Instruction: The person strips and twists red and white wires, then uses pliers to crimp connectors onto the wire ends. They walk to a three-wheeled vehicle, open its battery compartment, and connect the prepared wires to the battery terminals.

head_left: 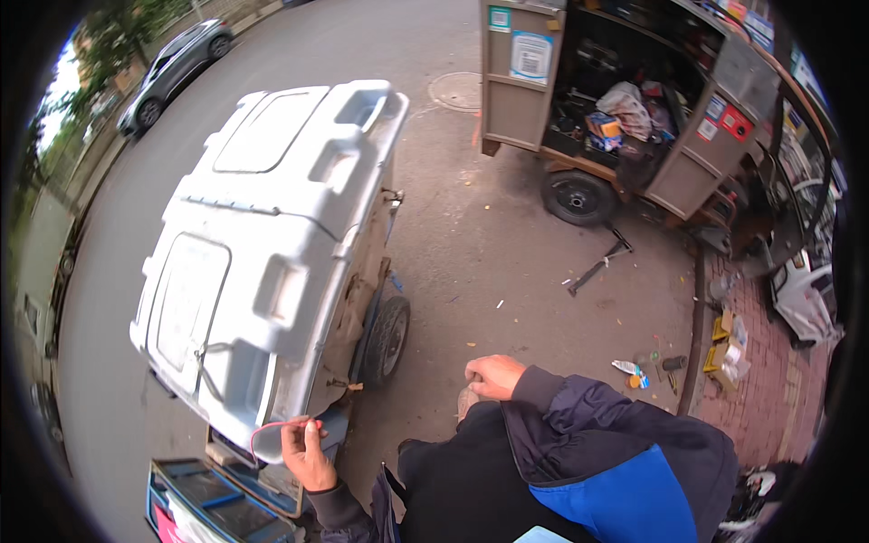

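My left hand is pinched around a thin red wire beside the lower corner of a white plastic box lid. The wire loops from my fingers toward the lid's edge, and its far end is hard to make out. The lid sits on a cargo cart with a black wheel. My right hand is in front of my body, its fingers curled in. Whatever it may hold is hidden.
An open brown tricycle box full of tools stands at the far right. A metal jack-like stand, a tube and yellow boxes lie on the ground. A blue-framed cart is near left; a grey car is parked beyond.
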{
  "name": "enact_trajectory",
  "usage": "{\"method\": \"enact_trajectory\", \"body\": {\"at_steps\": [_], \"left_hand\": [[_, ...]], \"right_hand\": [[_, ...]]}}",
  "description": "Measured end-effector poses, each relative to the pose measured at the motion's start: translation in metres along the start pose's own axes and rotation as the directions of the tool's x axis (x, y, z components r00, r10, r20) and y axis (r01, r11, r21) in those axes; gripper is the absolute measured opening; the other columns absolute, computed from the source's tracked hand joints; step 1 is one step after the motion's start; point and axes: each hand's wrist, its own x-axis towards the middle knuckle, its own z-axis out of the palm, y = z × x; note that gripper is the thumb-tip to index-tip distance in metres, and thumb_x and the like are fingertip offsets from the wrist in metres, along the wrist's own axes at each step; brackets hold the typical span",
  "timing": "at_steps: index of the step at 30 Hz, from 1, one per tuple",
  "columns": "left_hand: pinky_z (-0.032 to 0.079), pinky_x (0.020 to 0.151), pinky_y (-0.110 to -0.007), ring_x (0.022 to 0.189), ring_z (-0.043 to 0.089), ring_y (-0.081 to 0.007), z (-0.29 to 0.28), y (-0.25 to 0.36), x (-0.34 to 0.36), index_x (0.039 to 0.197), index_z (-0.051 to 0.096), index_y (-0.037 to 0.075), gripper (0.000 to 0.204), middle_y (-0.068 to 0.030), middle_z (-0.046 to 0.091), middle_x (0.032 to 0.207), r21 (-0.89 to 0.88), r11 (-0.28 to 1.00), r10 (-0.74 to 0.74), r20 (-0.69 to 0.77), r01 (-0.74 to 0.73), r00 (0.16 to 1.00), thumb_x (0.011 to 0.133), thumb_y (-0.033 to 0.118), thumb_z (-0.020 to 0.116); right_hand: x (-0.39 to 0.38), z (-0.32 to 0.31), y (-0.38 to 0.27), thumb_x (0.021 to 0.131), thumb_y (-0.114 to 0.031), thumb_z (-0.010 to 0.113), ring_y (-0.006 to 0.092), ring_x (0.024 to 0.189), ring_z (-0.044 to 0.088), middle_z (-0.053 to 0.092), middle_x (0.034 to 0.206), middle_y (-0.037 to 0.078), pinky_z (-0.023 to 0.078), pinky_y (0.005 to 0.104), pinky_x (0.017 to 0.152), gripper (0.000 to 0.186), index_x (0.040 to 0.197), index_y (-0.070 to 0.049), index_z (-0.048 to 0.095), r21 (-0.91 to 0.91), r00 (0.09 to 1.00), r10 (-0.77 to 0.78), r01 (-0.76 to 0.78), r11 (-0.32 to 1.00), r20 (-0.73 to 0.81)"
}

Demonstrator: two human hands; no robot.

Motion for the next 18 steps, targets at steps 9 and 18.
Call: {"method": "enact_trajectory", "body": {"at_steps": [9, 18], "left_hand": [[0.053, 0.073, -0.025, 0.08, 0.065, -0.0107, 0.265, 0.016, 0.03, 0.102, 0.065, -0.002, 0.003, -0.0062, 0.07, 0.095, 0.099, 0.984, -0.177, 0.699, 0.152, 0.693, 0.1, -0.001, 0.067], [0.054, 0.074, -0.027, 0.078, 0.068, -0.0135, 0.496, 0.05, 0.128, 0.104, 0.07, -0.007, 0.011, -0.0086, 0.071, 0.091, 0.053, 0.996, -0.025, 0.943, -0.075, 0.331, 0.096, 0.001, 0.069]], "right_hand": [[0.017, -0.087, 0.093, 0.089, -0.022, 0.067, 0.0401, 0.096, 0.07, 0.073, 0.099, 0.019, 0.053, 0.05, 0.081, 0.023, 0.102, -0.003, 0.067, 0.333, 0.945, 0.234, -0.15, 0.931, -0.23], [-0.039, -0.202, 0.187, 0.092, -0.021, 0.069, 0.0352, 0.09, 0.073, 0.075, 0.094, 0.017, 0.057, 0.0452, 0.08, 0.024, 0.107, -0.001, 0.068, 0.358, 0.7, 0.57, -0.447, 0.82, -0.431]]}}
